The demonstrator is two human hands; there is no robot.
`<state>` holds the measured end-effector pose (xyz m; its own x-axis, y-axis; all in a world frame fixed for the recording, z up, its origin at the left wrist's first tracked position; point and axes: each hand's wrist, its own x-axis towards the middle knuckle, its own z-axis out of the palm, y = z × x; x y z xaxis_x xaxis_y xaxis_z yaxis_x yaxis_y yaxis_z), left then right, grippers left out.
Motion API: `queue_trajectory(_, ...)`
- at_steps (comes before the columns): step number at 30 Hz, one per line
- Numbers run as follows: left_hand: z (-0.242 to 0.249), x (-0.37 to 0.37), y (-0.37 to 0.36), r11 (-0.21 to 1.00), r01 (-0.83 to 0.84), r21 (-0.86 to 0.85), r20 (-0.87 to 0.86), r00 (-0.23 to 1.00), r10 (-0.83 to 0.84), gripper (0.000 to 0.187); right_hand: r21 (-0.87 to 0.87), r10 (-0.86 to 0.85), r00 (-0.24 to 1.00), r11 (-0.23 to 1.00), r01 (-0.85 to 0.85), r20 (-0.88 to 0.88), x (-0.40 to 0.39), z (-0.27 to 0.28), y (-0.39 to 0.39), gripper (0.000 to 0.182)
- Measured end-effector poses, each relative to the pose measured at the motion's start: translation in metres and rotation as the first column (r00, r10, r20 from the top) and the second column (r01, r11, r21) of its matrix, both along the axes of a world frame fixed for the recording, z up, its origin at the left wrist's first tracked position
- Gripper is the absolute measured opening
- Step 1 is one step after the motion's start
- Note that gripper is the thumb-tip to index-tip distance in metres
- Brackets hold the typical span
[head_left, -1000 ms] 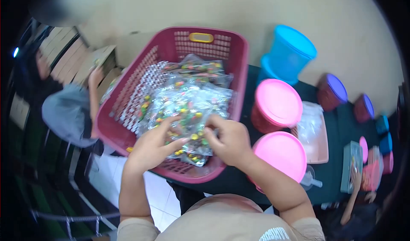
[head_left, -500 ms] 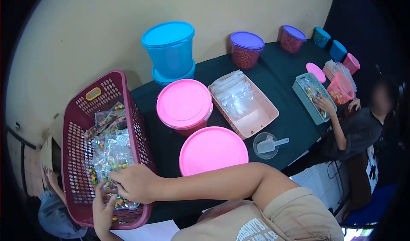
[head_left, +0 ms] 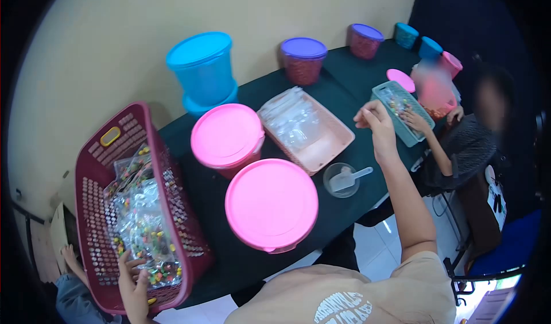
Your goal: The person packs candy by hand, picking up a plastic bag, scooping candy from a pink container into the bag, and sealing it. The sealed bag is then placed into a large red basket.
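At the near end of the maroon laundry basket point(head_left: 201, 255), my left hand point(head_left: 133, 286) reaches over the side with fingers apart, beside the packets. Filled clear plastic packets point(head_left: 146, 209) of small colourful pieces lie heaped in that basket. My right hand point(head_left: 377, 126) is raised over the table, its fingers loosely bent and apart with nothing visible in them. Below and left of it is a pink tray point(head_left: 338, 149) with a stack of clear plastic bags point(head_left: 295, 120). A clear bowl point(head_left: 333, 191) with a white scoop point(head_left: 344, 180) stands near the table's front edge.
Two tubs with pink lids point(head_left: 271, 200) stand between basket and tray. Stacked blue tubs point(head_left: 204, 71) and purple-lidded tubs point(head_left: 304, 63) line the wall. At right, a co-worker's hand point(head_left: 414, 120) is in a teal basket point(head_left: 402, 117). Another person's arm point(head_left: 73, 264) shows at lower left.
My right hand has left the packets in the maroon basket and swung right, over the table. My left hand has stayed at the basket. The view has shifted slightly.
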<state>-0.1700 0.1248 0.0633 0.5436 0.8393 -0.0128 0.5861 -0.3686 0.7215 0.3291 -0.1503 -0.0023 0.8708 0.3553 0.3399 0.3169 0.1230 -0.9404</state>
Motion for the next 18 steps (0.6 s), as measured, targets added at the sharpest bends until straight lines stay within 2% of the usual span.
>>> queue_trajectory(2,-0.009,-0.008,0.015,1.0,-0.007,0.018,0.027,1.0,0.006,0.049,0.048,-0.075,0.994,0.996,0.079,-0.085,0.025,-0.015,-0.035,0.008)
queue_trajectory(3,-0.021,-0.022,0.031,1.0,0.013,0.009,0.052,0.999,-0.013,0.048,-0.008,-0.089,0.992,0.996,0.089,-0.084,0.035,-0.018,-0.047,0.009)
queue_trajectory(6,-0.045,-0.049,0.064,0.994,0.046,-0.1,0.113,0.993,-0.035,0.046,-0.123,0.032,0.991,0.991,-0.048,-0.13,0.067,-0.024,-0.055,0.008)
queue_trajectory(7,-0.018,-0.021,0.036,0.996,-0.038,-0.081,-0.007,0.999,0.038,0.051,-0.217,0.058,0.993,0.973,-0.079,-0.101,0.075,-0.028,-0.051,0.007)
queue_trajectory(8,0.008,0.003,0.007,0.99,-0.127,-0.052,-0.14,0.983,0.119,0.056,-0.221,0.112,0.991,0.967,-0.127,-0.078,0.082,-0.041,-0.046,0.007)
queue_trajectory(9,0.005,0.001,0.011,0.99,-0.141,-0.017,-0.107,0.985,0.138,0.054,-0.336,0.129,0.991,0.933,-0.13,-0.027,0.081,-0.051,-0.04,0.009)
queue_trajectory(10,-0.007,-0.013,0.029,0.99,-0.142,-0.018,-0.118,0.983,0.139,0.054,-0.368,0.174,0.984,0.913,-0.177,-0.042,0.071,-0.056,-0.035,0.011)
queue_trajectory(12,-0.037,-0.031,0.053,0.997,-0.072,0.039,0.107,0.992,0.068,0.047,-0.28,0.267,0.954,0.913,-0.297,-0.138,0.05,-0.076,-0.023,0.013)
queue_trajectory(13,-0.043,-0.038,0.053,0.993,-0.117,0.007,0.086,0.989,0.116,0.048,-0.29,0.24,0.957,0.915,-0.279,-0.165,0.034,-0.086,-0.02,0.013)
queue_trajectory(14,-0.045,-0.038,0.053,0.996,-0.08,0.037,0.019,0.997,0.079,0.048,-0.292,0.22,0.956,0.917,-0.271,-0.197,0.021,-0.095,-0.016,0.014)
queue_trajectory(15,-0.025,-0.022,0.035,0.996,-0.09,0.022,-0.047,0.995,0.091,0.05,-0.303,0.17,0.971,0.928,-0.215,-0.169,0.008,-0.097,-0.011,0.013)
queue_trajectory(16,-0.023,-0.016,0.029,0.998,-0.04,0.055,-0.026,0.999,0.041,0.049,-0.315,0.114,0.982,0.936,-0.156,-0.147,-0.006,-0.1,-0.009,0.013)
queue_trajectory(18,-0.015,-0.006,0.021,0.997,-0.056,0.054,-0.113,0.992,0.062,0.049,-0.234,0.074,0.988,0.967,-0.106,-0.139,-0.017,-0.124,-0.008,0.013)
